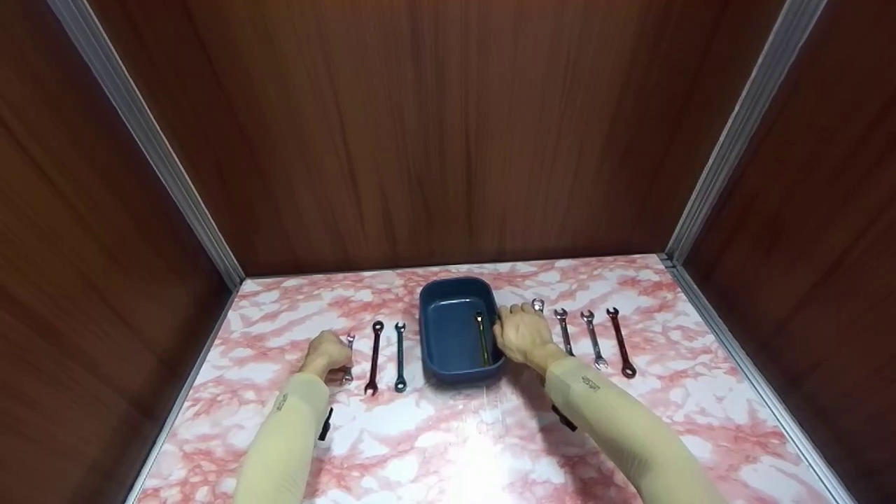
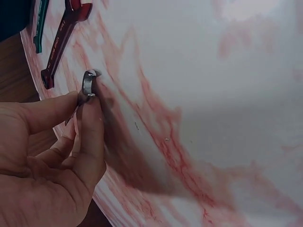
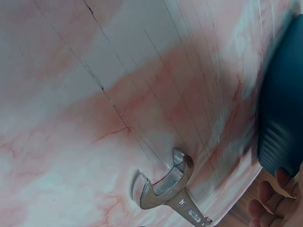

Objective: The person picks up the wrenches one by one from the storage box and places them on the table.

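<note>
My left hand (image 1: 327, 353) pinches a small silver wrench (image 2: 88, 85) between thumb and fingers, at the left end of a row. Beside it lie a dark red wrench (image 1: 374, 358) and a green wrench (image 1: 400, 357). My right hand (image 1: 523, 332) is at the right rim of a blue plastic bin (image 1: 448, 374), overlapping it in the head view. In the right wrist view its fingers are loosely bent with bare fingertips. A yellow-green wrench (image 1: 483, 339) lies inside the bin. Just past the right hand lies a silver wrench (image 3: 165, 189), partly hidden in the head view.
Farther right lie two silver wrenches (image 1: 564, 332) and a dark red wrench (image 1: 621, 343). The red-and-white marbled tabletop (image 1: 434, 448) is bounded by brown wood-look panels (image 1: 448, 140) at the back and both sides, with metal corner posts (image 1: 742, 119).
</note>
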`<action>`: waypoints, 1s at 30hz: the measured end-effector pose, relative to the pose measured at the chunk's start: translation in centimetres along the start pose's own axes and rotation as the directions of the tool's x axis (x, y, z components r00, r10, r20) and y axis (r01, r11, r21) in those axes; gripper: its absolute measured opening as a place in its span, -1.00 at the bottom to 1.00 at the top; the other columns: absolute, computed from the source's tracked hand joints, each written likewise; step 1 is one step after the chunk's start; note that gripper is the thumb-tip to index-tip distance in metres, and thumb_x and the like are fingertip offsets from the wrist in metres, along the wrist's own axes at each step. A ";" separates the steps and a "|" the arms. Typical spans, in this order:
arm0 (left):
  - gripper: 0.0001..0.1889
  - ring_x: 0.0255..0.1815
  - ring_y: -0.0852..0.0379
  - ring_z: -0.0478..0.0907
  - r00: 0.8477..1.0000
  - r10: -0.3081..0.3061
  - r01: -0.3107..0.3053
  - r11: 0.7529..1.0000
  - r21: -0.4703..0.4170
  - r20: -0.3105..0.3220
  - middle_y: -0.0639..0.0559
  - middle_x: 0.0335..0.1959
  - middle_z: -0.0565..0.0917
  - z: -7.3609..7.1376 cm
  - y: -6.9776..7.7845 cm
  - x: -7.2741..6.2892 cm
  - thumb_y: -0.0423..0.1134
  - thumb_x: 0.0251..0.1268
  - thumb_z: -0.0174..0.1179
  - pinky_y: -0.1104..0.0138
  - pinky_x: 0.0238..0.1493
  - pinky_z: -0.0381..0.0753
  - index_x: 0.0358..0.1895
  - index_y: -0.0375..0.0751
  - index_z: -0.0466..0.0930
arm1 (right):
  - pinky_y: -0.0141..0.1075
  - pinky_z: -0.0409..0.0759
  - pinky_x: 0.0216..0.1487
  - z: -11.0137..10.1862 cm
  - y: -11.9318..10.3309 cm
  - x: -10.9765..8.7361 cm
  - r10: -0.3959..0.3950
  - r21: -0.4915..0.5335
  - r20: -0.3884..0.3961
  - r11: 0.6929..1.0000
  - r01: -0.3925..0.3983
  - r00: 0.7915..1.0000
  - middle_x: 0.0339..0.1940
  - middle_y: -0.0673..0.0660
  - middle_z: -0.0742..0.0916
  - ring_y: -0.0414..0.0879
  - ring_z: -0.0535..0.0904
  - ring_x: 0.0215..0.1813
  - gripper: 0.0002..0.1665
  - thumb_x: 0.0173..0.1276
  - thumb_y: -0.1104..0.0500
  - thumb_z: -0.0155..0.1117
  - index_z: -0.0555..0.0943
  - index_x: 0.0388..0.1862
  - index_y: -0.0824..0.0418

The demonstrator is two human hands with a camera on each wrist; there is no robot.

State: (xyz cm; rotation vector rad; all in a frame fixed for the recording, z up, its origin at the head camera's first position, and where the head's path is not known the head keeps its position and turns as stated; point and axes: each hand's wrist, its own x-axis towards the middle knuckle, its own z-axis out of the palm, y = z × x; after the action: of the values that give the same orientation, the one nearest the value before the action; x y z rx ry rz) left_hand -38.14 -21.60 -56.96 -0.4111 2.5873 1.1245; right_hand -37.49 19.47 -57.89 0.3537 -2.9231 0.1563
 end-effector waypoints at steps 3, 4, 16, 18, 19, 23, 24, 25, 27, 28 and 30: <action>-0.86 -0.66 0.14 0.63 1.000 0.000 0.000 1.000 0.026 -0.013 -0.02 -0.59 0.67 0.1 0.1 0.0 -0.56 0.13 0.27 0.31 -0.56 0.73 -0.39 -0.25 0.60 | 0.24 0.71 0.28 0.0 0.0 0.1 0.003 0.000 0.008 1.000 -0.003 1.000 0.08 0.40 0.79 0.35 0.69 0.20 -0.57 0.74 0.00 0.09 0.62 0.22 0.33; -0.86 -0.67 0.14 0.63 1.000 0.000 0.001 0.999 0.036 -0.017 -0.03 -0.59 0.68 0.1 0.1 0.0 -0.56 0.13 0.27 0.31 -0.56 0.72 -0.40 -0.25 0.60 | 0.24 0.71 0.28 0.0 0.0 0.1 0.002 -0.002 0.009 1.000 -0.002 1.000 0.08 0.40 0.79 0.34 0.69 0.19 -0.56 0.74 -0.01 0.09 0.62 0.22 0.33; -0.89 -0.61 0.12 0.58 0.996 0.054 -0.040 0.984 0.173 -0.077 -0.11 -0.43 0.66 0.3 0.2 -0.2 -0.49 0.09 0.32 0.39 -0.62 0.57 -0.42 -0.26 0.60 | 0.24 0.72 0.26 0.1 0.0 0.1 0.009 0.001 0.000 1.000 -0.009 1.000 0.11 0.39 0.79 0.34 0.68 0.22 -0.54 0.74 -0.03 0.07 0.63 0.25 0.31; -0.91 -0.61 0.13 0.55 0.995 0.059 -0.044 0.982 0.186 -0.076 -0.10 -0.44 0.64 0.2 0.3 -0.3 -0.47 0.10 0.33 0.40 -0.63 0.52 -0.40 -0.27 0.60 | 0.24 0.72 0.27 0.1 0.0 0.1 0.013 0.005 0.005 1.000 -0.013 1.000 0.13 0.39 0.80 0.35 0.68 0.24 -0.54 0.75 -0.03 0.07 0.63 0.25 0.31; -0.91 -0.62 0.13 0.54 0.995 0.060 -0.044 0.980 0.194 -0.075 -0.09 -0.46 0.63 0.2 0.4 -0.3 -0.46 0.10 0.32 0.40 -0.64 0.50 -0.40 -0.27 0.60 | 0.24 0.71 0.27 0.1 0.0 0.1 0.015 0.006 0.008 1.000 -0.015 1.000 0.13 0.39 0.80 0.34 0.68 0.25 -0.54 0.75 -0.03 0.06 0.63 0.25 0.31; -0.98 -0.65 0.15 0.50 0.996 0.065 -0.050 0.977 0.207 -0.067 -0.02 -0.55 0.59 -0.1 0.8 -0.4 -0.41 0.14 0.24 0.39 -0.65 0.46 -0.40 -0.25 0.61 | 0.23 0.71 0.29 0.0 0.0 0.1 0.010 0.004 0.017 1.000 -0.010 1.000 0.14 0.39 0.80 0.34 0.69 0.24 -0.53 0.76 -0.03 0.05 0.62 0.28 0.30; -0.98 -0.64 0.15 0.50 0.995 0.069 -0.054 0.977 0.206 -0.067 -0.01 -0.57 0.59 -0.2 1.0 -0.5 -0.40 0.16 0.23 0.38 -0.64 0.46 -0.40 -0.25 0.60 | 0.22 0.72 0.29 0.0 0.0 0.1 0.008 0.005 0.014 1.000 -0.008 1.000 0.13 0.40 0.80 0.34 0.69 0.23 -0.53 0.76 -0.03 0.05 0.63 0.27 0.31; -0.97 -0.63 0.14 0.51 0.995 0.076 -0.061 0.978 0.200 -0.068 0.00 -0.58 0.58 -0.3 1.2 -0.6 -0.38 0.17 0.22 0.37 -0.62 0.46 -0.40 -0.24 0.59 | 0.22 0.72 0.29 0.0 0.1 0.0 0.006 0.006 0.011 1.000 -0.007 1.000 0.12 0.40 0.80 0.34 0.70 0.23 -0.54 0.75 -0.02 0.06 0.63 0.27 0.31; -0.95 -0.61 0.11 0.54 0.994 0.088 -0.074 0.980 0.185 -0.068 -0.02 -0.60 0.62 -0.4 1.6 -0.8 -0.35 0.19 0.20 0.35 -0.59 0.49 -0.41 -0.22 0.59 | 0.23 0.71 0.29 0.0 0.1 0.0 0.005 0.007 0.010 1.000 -0.006 1.000 0.11 0.40 0.80 0.35 0.70 0.22 -0.54 0.75 -0.02 0.07 0.63 0.26 0.32; -0.94 -0.61 0.10 0.56 0.994 0.090 -0.077 0.981 0.177 -0.067 -0.04 -0.60 0.65 -0.5 1.9 -0.9 -0.34 0.20 0.19 0.34 -0.58 0.51 -0.42 -0.22 0.58 | 0.23 0.71 0.29 -0.1 0.1 0.0 0.005 0.008 0.009 1.000 -0.005 1.000 0.11 0.41 0.80 0.35 0.70 0.22 -0.54 0.74 -0.02 0.07 0.63 0.26 0.32; -0.90 -0.62 0.10 0.60 0.994 0.086 -0.075 0.984 0.163 -0.065 -0.09 -0.58 0.73 -0.6 2.4 -1.0 -0.31 0.23 0.20 0.32 -0.56 0.59 -0.44 -0.19 0.56 | 0.23 0.71 0.30 -0.1 0.1 0.0 0.004 0.009 0.012 1.000 -0.004 1.000 0.10 0.41 0.80 0.36 0.70 0.22 -0.54 0.73 -0.01 0.08 0.63 0.24 0.33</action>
State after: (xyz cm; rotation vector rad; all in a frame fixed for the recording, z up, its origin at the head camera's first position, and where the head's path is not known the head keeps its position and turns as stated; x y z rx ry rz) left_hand -38.19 -20.35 -54.62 -0.3177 2.7549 0.9328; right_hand -37.54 19.52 -57.83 0.3512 -2.9357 0.1683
